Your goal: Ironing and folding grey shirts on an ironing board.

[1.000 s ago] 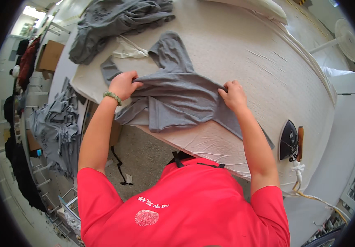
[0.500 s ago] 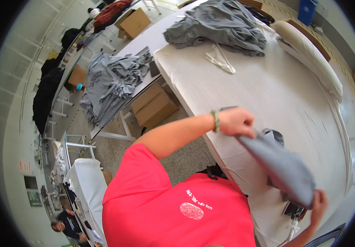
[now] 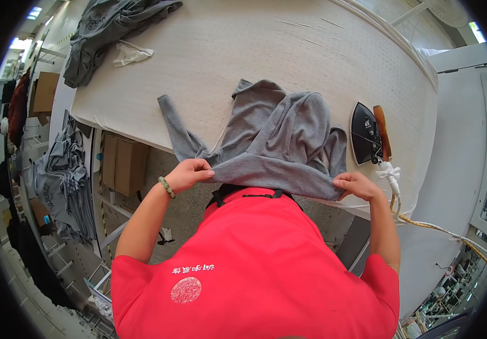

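A grey sweatshirt (image 3: 266, 135) lies bunched over the near edge of the padded white table (image 3: 226, 45). One narrow sleeve (image 3: 176, 127) stretches away to the left, while the rest sits in loose folds. My left hand (image 3: 192, 174) pinches the left end of a near band of the fabric. At the band's right end, my right hand (image 3: 359, 185) grips the cloth between thumb and fingers. Between both hands the edge is drawn out fairly straight, close to my waist. Folds hide the far side of the sweatshirt.
To the right of the sweatshirt rests a black iron (image 3: 366, 133) with a wooden handle (image 3: 382, 133); its cord (image 3: 435, 227) trails off right. Grey garments (image 3: 107, 34) and a white cloth (image 3: 132, 53) lie far left. More grey garments (image 3: 65, 181) hang beside a cardboard box (image 3: 123, 164).
I have turned to face the table squarely. The sweatshirt, earlier swung slantwise between my hands, now lies at the near edge with both hands level on it. The iron has come into full view.
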`<state>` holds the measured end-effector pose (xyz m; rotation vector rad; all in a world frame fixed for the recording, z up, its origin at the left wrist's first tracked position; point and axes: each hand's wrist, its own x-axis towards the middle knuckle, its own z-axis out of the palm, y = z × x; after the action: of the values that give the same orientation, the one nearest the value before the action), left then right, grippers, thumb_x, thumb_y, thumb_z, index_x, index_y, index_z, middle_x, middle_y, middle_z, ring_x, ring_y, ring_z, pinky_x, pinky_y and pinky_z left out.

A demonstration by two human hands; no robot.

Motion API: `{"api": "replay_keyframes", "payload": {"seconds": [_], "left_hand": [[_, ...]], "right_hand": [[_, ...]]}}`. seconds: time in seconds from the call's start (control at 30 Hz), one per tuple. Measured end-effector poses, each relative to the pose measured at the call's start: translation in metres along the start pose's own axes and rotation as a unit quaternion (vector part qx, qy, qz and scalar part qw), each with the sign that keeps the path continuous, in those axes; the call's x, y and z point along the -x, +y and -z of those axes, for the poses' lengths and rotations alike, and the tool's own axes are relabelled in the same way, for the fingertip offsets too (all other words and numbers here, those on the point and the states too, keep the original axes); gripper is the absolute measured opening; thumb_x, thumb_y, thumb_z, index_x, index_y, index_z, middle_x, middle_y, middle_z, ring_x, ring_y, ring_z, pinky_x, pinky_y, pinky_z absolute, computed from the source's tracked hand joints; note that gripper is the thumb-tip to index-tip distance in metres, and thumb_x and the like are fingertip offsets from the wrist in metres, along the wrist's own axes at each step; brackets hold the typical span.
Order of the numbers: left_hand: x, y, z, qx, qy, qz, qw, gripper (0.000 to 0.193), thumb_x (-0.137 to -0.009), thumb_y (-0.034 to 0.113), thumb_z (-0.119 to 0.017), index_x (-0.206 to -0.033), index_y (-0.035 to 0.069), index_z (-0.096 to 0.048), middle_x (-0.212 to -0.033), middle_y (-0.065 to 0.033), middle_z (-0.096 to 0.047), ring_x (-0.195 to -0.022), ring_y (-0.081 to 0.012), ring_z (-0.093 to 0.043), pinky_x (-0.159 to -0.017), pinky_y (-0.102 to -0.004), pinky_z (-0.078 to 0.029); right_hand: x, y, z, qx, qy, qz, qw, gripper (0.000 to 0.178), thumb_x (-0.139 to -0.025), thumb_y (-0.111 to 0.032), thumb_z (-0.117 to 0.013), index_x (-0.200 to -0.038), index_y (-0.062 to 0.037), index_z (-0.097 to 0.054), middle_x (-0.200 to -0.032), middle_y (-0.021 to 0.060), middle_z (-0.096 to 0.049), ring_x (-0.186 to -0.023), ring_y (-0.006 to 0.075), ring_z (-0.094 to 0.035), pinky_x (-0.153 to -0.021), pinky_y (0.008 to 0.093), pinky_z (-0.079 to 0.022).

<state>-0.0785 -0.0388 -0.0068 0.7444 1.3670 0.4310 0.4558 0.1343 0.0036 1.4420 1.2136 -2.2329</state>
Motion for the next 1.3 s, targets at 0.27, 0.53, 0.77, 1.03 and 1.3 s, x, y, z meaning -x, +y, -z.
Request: {"api": "replay_keyframes", "payload": {"seconds": [0.27,0.53,0.77,1.03,1.3], "left_hand": [[0.048,0.031,0.005,0.107,0.063,-0.092,0.988,0.020,-0.096,0.019,-0.080,-0.098,0.004,-0.068,-0.093,0.0032,-0.067,-0.084,-0.0050,-0.059,-0.079,-0.0221,-0.047],[0.052,0.022,-0.002,0.046,0.099,-0.069,0.992,0.024,-0.096,0.021,-0.079,-0.085,0.007,-0.063,-0.083,0.0042,-0.065,-0.076,-0.0048,-0.056,-0.068,-0.0240,-0.045],[0.035,0.012,-0.010,-0.006,0.140,-0.074,0.987,0.039,-0.089,0.031,-0.083,-0.072,0.010,-0.055,-0.070,0.0059,-0.057,-0.066,-0.0055,-0.050,-0.056,-0.0278,-0.040],[0.026,0.037,-0.018,0.121,0.144,-0.117,0.975,0.034,-0.087,0.024,-0.088,-0.074,0.008,-0.061,-0.073,0.0036,-0.063,-0.068,-0.0063,-0.057,-0.064,-0.0258,-0.047],[0.023,0.045,-0.014,0.145,-0.011,-0.131,0.981,0.024,-0.089,0.022,-0.086,-0.081,0.007,-0.070,-0.081,0.0017,-0.072,-0.072,-0.0083,-0.064,-0.065,-0.0293,-0.051]], "right_hand": [[0.025,-0.053,0.009,0.056,-0.022,0.079,0.995,0.015,-0.099,-0.012,-0.074,-0.105,0.0012,-0.070,-0.087,0.0034,-0.070,-0.076,0.0130,-0.070,-0.072,0.0307,-0.061],[-0.001,-0.037,-0.008,0.227,0.061,0.046,0.971,0.017,-0.093,-0.008,-0.072,-0.088,-0.0022,-0.057,-0.075,0.0041,-0.065,-0.062,0.0134,-0.067,-0.055,0.0304,-0.056],[-0.030,-0.007,0.011,0.209,0.067,0.111,0.969,0.022,-0.088,-0.003,-0.073,-0.082,-0.0049,-0.052,-0.066,0.0068,-0.062,-0.055,0.0174,-0.066,-0.048,0.0333,-0.053],[-0.028,-0.022,0.009,0.124,0.041,0.098,0.987,0.020,-0.090,-0.002,-0.075,-0.083,-0.0042,-0.057,-0.074,0.0078,-0.067,-0.055,0.0187,-0.067,-0.048,0.0357,-0.060],[-0.031,-0.024,0.020,0.043,0.058,0.056,0.996,0.019,-0.092,-0.006,-0.077,-0.085,-0.0056,-0.059,-0.076,0.0066,-0.068,-0.059,0.0178,-0.068,-0.050,0.0353,-0.061]]}}
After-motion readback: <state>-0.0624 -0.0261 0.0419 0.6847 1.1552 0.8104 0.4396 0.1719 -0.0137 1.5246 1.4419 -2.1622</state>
